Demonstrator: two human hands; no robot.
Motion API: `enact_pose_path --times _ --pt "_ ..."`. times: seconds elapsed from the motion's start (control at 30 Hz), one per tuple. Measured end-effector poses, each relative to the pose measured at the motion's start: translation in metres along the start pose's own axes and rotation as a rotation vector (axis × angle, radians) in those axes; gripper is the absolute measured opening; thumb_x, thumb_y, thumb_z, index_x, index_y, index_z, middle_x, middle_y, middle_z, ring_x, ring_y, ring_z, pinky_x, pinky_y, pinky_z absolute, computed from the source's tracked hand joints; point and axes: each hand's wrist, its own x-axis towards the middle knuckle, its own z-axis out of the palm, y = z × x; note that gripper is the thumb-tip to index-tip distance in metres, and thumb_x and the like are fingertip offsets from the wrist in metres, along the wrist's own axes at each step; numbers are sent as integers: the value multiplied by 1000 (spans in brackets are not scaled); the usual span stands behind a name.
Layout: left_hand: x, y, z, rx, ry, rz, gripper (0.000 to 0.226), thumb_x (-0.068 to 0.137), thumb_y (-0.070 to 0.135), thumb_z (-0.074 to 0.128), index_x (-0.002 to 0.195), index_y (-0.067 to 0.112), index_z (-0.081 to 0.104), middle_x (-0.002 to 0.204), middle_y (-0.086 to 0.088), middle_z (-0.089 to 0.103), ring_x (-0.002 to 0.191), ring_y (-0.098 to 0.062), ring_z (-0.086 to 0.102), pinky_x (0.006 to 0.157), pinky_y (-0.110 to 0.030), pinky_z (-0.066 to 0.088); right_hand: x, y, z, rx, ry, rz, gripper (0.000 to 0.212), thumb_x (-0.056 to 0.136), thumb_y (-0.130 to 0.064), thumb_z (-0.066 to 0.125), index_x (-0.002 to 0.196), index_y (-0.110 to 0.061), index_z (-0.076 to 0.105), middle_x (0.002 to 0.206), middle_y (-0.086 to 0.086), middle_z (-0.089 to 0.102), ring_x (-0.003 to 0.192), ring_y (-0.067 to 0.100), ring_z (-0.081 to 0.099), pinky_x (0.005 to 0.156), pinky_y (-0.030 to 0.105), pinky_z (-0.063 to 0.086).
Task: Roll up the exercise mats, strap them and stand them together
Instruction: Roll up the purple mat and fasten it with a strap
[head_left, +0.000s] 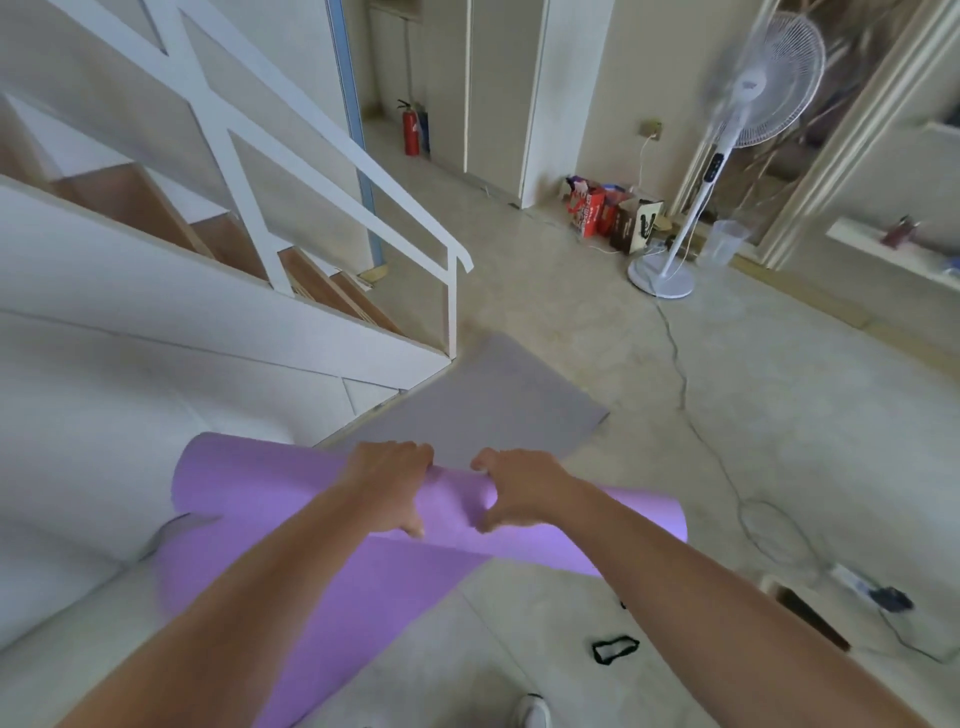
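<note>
Rolling is approx halfway: purple mat (291, 483) is part-rolled beside the staircase (260, 322), w/ its flat tail toward the person. Left hand (387, 483) & right hand (524, 491) both curl round the roll. Grey mat (483, 405) lies flat beyond, not rolled. Black strap (615, 649) sits unused on the floor (571, 338). Strapping + standing not yet done.

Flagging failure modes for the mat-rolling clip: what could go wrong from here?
1. Left hand and right hand both hold the purple mat near the roll's middle; its ends may wind unevenly.
2. The black strap lies on the floor, apart from both hands; freeing one to fetch it could let the roll spring open.
3. The fan cable trails nearby: possible snag.
</note>
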Motion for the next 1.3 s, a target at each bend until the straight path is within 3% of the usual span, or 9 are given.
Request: enact_pose_path --times 0.17,0.4,0.57,0.67,0.73,0.83,0.93,1.17,1.3 --pt "-67 -37 8 -272 -257 41 55 74 44 77 117 21 52 106 5 59 96 -22 56 72 -29 37 -13 -73 32 -49 7 -18 48 74 -33 78 116 -19 59 117 6 62 110 28 57 76 31 40" --pt "-133 -101 48 -535 -426 -7 54 67 38 84 106 15 55 79 6 67 92 -25 66 85 -36 52 -15 -190 61 -306 200 -62 39 86 -26 65 123 -19 53 123 4 57 115 27 53 89 35 40" --pt "-137 -106 43 -328 -173 -19 48 68 48 78 97 14 63 93 1 72 88 -23 66 66 -29 43 -15 -216 70 -311 293 37 49 85 -36 67 126 -20 45 126 4 53 118 28 48 93 39 36" --pt "-139 -102 43 -97 167 -83 51 78 50 72 110 16 51 107 -3 64 95 -27 67 67 -30 39 -17 -208 72 -219 399 141 59 83 -47 66 132 -23 44 130 2 47 120 27 44 97 39 35" --pt "-143 -102 45 -32 258 -136 52 86 47 67 120 12 47 114 -5 60 97 -28 67 66 -32 38 -16 -206 72 -149 472 179 60 82 -50 65 132 -23 45 129 1 49 119 26 45 101 37 33" --pt "-145 -110 46 -3 254 -155 54 89 48 64 124 11 45 117 -7 56 97 -27 66 66 -34 39 -13 -207 73 -110 522 151 57 78 -52 68 125 -22 53 119 2 55 111 28 51 102 36 35" --pt "-145 -127 44 -11 190 -124 57 84 52 66 120 12 50 121 -8 51 92 -28 65 66 -33 41 -10 -204 73 -121 543 116 57 64 -59 73 107 -23 63 100 0 62 93 28 59 88 39 45" --pt "-134 -144 48 91 169 106 66 77 64 65 119 14 54 122 -5 48 111 -25 50 79 -35 44 -12 -191 64 -131 396 31 54 86 -63 56 116 -18 54 116 1 57 110 24 55 78 31 38" --pt "-126 -130 61 197 203 103 60 58 53 82 100 14 64 100 -6 59 88 -27 59 66 -36 48 -8 -185 58 -102 326 101 47 87 -62 54 111 -21 53 110 -1 63 102 24 61 73 30 37"
